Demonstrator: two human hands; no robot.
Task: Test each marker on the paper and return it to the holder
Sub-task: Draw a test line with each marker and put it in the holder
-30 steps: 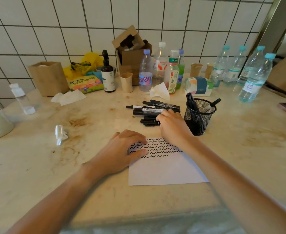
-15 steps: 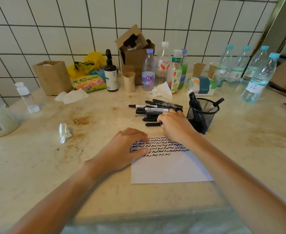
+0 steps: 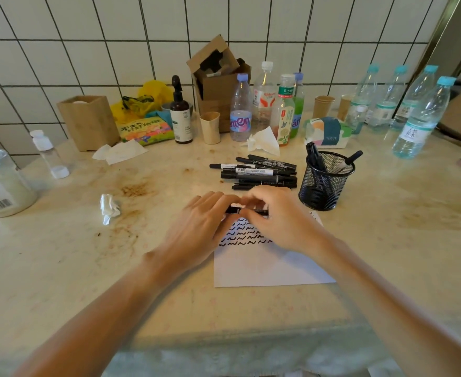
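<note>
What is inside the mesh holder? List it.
The mesh holder holds a few black markers: some stand at its left rim, and one leans out over the right rim. The mesh and the markers' dark bodies blur together lower down, so an exact count and the bottom cannot be seen.

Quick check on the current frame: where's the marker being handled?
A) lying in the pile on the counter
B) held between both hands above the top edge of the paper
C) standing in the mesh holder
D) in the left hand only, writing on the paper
B: both the left hand and the right hand grip one black marker over the top edge of the paper, nearer the person than the pile of markers and left of the mesh holder.
</note>
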